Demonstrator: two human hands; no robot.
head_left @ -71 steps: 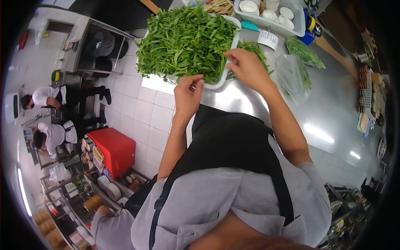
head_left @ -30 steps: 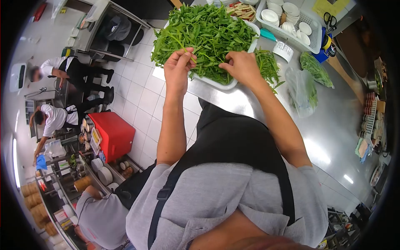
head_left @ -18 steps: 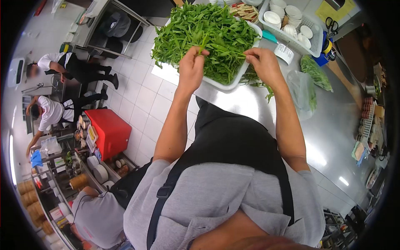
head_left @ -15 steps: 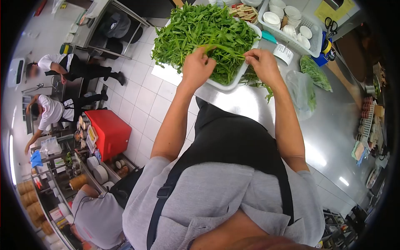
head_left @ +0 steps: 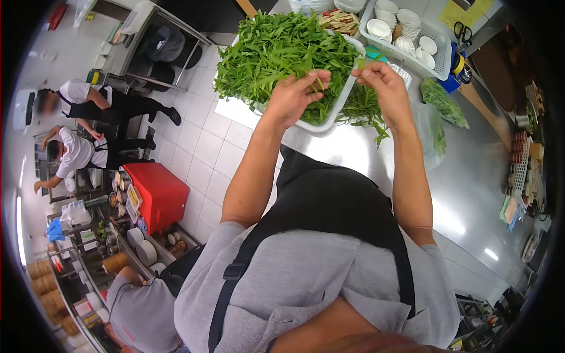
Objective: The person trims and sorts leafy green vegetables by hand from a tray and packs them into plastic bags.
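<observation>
You are standing at a shiny steel desk (head_left: 459, 176), your black apron (head_left: 335, 197) hanging just by its near edge. Light is glaring off the metal in white patches. Your left hand (head_left: 288, 100) is hovering over the near side of the leafy greens (head_left: 273, 53), its fingers half curled; I cannot tell whether they are gripping a stalk. Your right hand (head_left: 385, 88) is hanging just beyond the right rim of the white tray (head_left: 342, 105), its fingers pinching what looks like a short piece of green stem (head_left: 361, 66) at their tips. The greens are heaping above the tray, lying to the left of those right fingers, and a smaller heap (head_left: 364, 105) is resting outside the tray below your right hand. A clear plastic bag (head_left: 434, 136) and a bag of greens (head_left: 444, 103) are lying to the right. Farther back, a pale basket (head_left: 442, 69) is holding white dishes (head_left: 427, 45). Off to your left, a red box (head_left: 156, 194) is standing by the tiled floor (head_left: 203, 132), and two people in white tops, one nearer (head_left: 76, 147), one beyond (head_left: 76, 93), are standing near a steel counter.
</observation>
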